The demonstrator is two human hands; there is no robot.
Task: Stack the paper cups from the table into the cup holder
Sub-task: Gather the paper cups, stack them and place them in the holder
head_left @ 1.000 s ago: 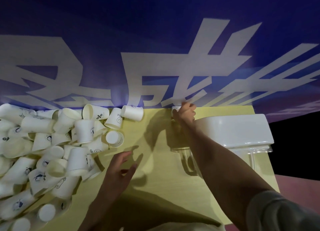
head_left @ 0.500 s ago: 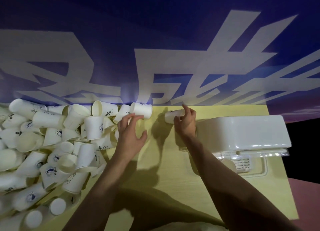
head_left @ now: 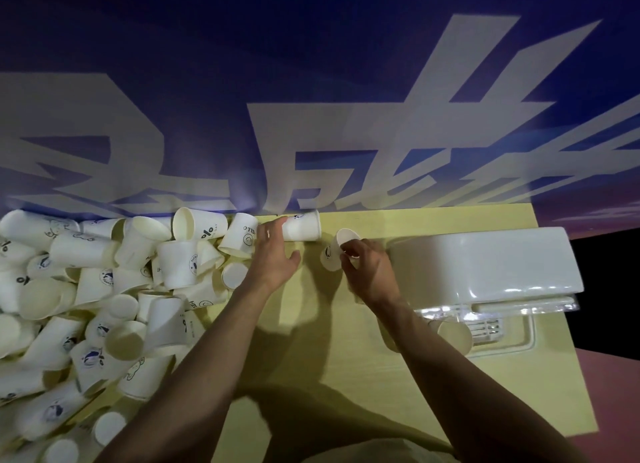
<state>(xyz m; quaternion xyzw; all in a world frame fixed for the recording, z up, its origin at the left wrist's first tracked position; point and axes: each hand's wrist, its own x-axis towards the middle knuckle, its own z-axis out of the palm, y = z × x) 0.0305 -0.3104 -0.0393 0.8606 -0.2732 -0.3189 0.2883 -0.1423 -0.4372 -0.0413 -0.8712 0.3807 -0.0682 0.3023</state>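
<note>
Your right hand (head_left: pixel 365 266) holds one cup (head_left: pixel 337 251), with your fingers pinching it at the rim. The cup is tilted, mouth up, just left of the white holder (head_left: pixel 485 265). The holder sits on the right part of the yellow surface (head_left: pixel 311 324). Another cup (head_left: pixel 453 334) peeks out under the holder's front.

Your left hand (head_left: pixel 273 254) is spread wide and flat. Its fingertips touch a cup lying on its side (head_left: pixel 301 225) at the back edge of the surface. It holds nothing.

A big pile of cups (head_left: pixel 104 289) covers the left side of the surface. They lie on their sides or tipped over. A blue wall with big white letters (head_left: pixel 311 81) stands behind it all.
</note>
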